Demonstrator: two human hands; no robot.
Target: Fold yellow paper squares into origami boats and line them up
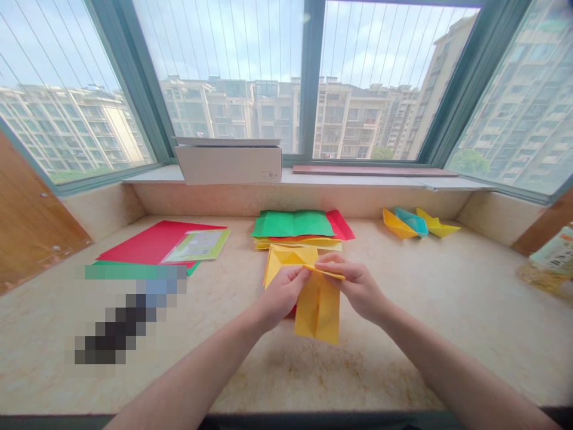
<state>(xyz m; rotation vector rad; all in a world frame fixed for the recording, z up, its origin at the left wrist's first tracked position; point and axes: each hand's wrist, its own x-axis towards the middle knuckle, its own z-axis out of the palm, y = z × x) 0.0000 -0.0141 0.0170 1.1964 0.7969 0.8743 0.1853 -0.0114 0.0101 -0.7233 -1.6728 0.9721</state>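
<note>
A creased sheet of yellow paper point(317, 307) is held up between my two hands, its lower part hanging down above the counter. My left hand point(286, 292) pinches its folded upper edge from the left. From the right, my right hand point(353, 278) grips the same edge, thumb and fingers closed on it. Just behind lies more folded yellow paper point(290, 255), partly covered by my left hand. Beyond it sits a stack of creased sheets, with a green sheet point(293, 224) on top and a red sheet point(341, 226) sticking out at the right.
Three folded paper boats point(412, 222) stand at the back right. Flat red paper point(143, 242) and a clear packet point(197, 245) lie at the left, near a pixelated patch. A white box point(230, 164) rests on the sill. A bottle point(553, 263) is at the right edge.
</note>
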